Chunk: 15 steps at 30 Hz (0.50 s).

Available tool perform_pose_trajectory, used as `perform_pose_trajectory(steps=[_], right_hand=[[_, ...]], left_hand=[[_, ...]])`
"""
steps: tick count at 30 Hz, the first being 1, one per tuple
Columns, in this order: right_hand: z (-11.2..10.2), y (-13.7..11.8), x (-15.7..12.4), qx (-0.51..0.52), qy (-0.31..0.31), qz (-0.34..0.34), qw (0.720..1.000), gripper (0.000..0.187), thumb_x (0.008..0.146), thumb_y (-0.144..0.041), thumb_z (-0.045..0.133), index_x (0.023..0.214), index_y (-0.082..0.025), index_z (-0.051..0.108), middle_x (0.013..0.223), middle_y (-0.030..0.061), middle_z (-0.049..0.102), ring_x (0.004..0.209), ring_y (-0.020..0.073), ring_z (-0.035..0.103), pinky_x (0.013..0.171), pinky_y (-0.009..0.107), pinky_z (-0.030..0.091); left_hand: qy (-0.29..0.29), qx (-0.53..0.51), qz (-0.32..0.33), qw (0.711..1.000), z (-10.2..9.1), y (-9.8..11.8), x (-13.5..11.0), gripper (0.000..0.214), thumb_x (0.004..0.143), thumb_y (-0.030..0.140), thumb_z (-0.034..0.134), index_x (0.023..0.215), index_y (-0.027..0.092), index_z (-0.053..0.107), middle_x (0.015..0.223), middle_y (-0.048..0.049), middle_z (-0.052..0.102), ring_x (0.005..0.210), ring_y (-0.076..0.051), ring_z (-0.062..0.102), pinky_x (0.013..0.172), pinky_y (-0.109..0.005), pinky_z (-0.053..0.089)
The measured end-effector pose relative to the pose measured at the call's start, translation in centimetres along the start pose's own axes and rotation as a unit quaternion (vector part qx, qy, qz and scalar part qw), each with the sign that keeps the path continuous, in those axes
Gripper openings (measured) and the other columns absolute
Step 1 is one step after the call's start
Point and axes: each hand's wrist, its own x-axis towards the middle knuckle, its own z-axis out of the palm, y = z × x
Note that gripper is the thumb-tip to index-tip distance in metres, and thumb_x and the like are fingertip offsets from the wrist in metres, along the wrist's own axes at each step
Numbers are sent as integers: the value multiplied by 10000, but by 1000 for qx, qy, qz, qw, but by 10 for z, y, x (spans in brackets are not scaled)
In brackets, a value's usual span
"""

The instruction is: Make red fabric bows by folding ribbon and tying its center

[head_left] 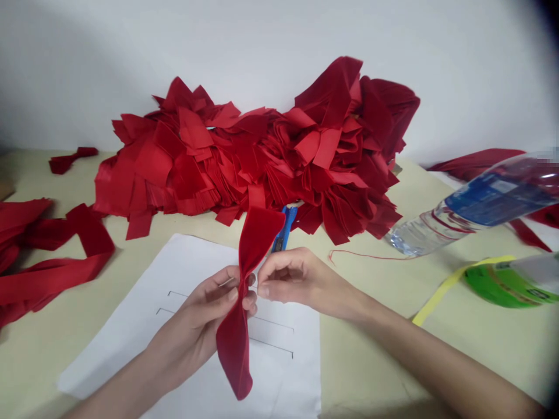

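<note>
My left hand (196, 323) pinches a red velvet ribbon bow (233, 349) at its gathered middle, and the bow's two ends flare up and down. Close to the right of that middle, my right hand (292, 279) is closed in a pinch. Whatever its fingertips hold is too small to make out. Under both hands lies a white paper sheet (288, 384) with ruled black lines. A blue cutter knife (283, 230) stands out behind the bow's upper end, partly covered by it.
A large heap of red ribbon pieces (257, 157) stands against the wall. Long red ribbon (82, 270) lies at left, near a small red bow (72, 159). At right are a plastic bottle (480, 201), a green roll (498, 285), a yellow strip (441, 297) and a red thread (371, 255).
</note>
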Motion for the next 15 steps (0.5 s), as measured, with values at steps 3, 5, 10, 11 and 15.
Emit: perform_pose_trajectory(steps=[3, 5, 10, 11, 15], right_hand=[[0, 2, 0, -2, 8, 5, 1000, 46, 745, -160, 649, 739, -119, 629, 699, -1, 620, 635, 71, 558, 594, 195, 431], [-1, 3, 1, -2, 8, 8, 1000, 58, 736, -171, 659, 749, -122, 631, 700, -7, 615, 628, 66, 543, 582, 188, 417], [1, 4, 2, -8, 3, 30, 999, 101, 728, -219, 673, 732, -125, 635, 680, -15, 596, 600, 59, 496, 545, 184, 373], [2, 4, 2, -8, 3, 34, 999, 110, 721, -225, 679, 719, -124, 634, 670, -18, 591, 591, 57, 486, 543, 184, 369], [3, 5, 2, -8, -2, 48, 999, 147, 709, -257, 693, 728, -120, 643, 682, -7, 596, 609, 70, 502, 569, 201, 380]], left_hand=[[-7, -23, 8, 1000, 1, -1, 0, 247, 861, 93, 531, 1083, 178, 600, 781, -21, 596, 704, -84, 549, 747, -231, 450], [3, -32, 11, 999, 2, -1, -1, 210, 845, 96, 552, 1032, 169, 612, 762, -19, 592, 679, -82, 543, 731, -229, 450], [27, -16, -15, 999, 7, 0, -2, 234, 730, 56, 645, 903, 210, 605, 539, 44, 529, 545, -59, 479, 637, -166, 411], [28, -8, -19, 999, 8, 0, -2, 248, 714, 47, 648, 886, 218, 596, 526, 51, 523, 527, -55, 463, 618, -159, 397], [13, 17, -24, 999, 9, 0, -1, 220, 698, 82, 663, 845, 210, 562, 516, 50, 517, 495, -51, 425, 536, -148, 339]])
